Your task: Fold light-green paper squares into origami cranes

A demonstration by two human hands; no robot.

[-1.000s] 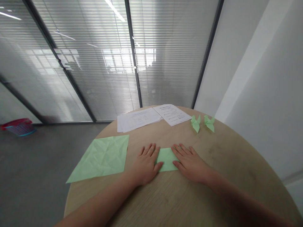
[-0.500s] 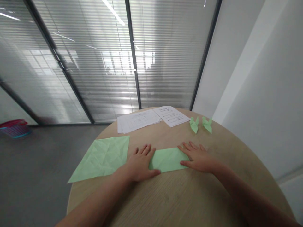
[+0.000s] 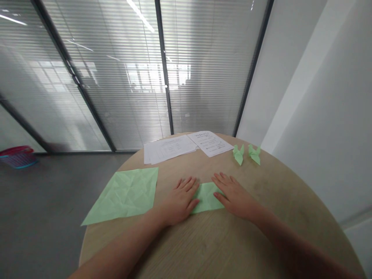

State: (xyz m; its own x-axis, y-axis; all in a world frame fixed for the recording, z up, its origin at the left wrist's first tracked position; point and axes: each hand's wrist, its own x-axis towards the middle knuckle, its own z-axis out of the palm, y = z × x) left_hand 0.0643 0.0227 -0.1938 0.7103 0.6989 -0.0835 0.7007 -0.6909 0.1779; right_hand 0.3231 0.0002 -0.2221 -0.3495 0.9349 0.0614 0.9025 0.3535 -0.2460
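A folded strip of light green paper (image 3: 207, 197) lies flat on the wooden table between my hands. My left hand (image 3: 181, 199) rests palm down over its left end, fingers stretched out. Over the right end lies my right hand (image 3: 232, 193), also flat with its fingers extended. Both ends of the strip are hidden under the hands. To the left, a larger creased green sheet (image 3: 128, 195) is spread out, one corner reaching past the table edge. Two folded green paper birds, one nearer (image 3: 238, 155) and one farther right (image 3: 255, 154), stand at the back right.
Printed white sheets (image 3: 170, 148) and another printed page (image 3: 210, 143) lie at the back of the round table (image 3: 203, 248). A pink and blue basket (image 3: 19, 157) is on the floor at far left. Glass panels with blinds (image 3: 203, 77) rise behind the table.
My left hand has slid right along the green strip, and my right hand has shifted slightly left. The gap between them is narrower, with less of the strip showing.
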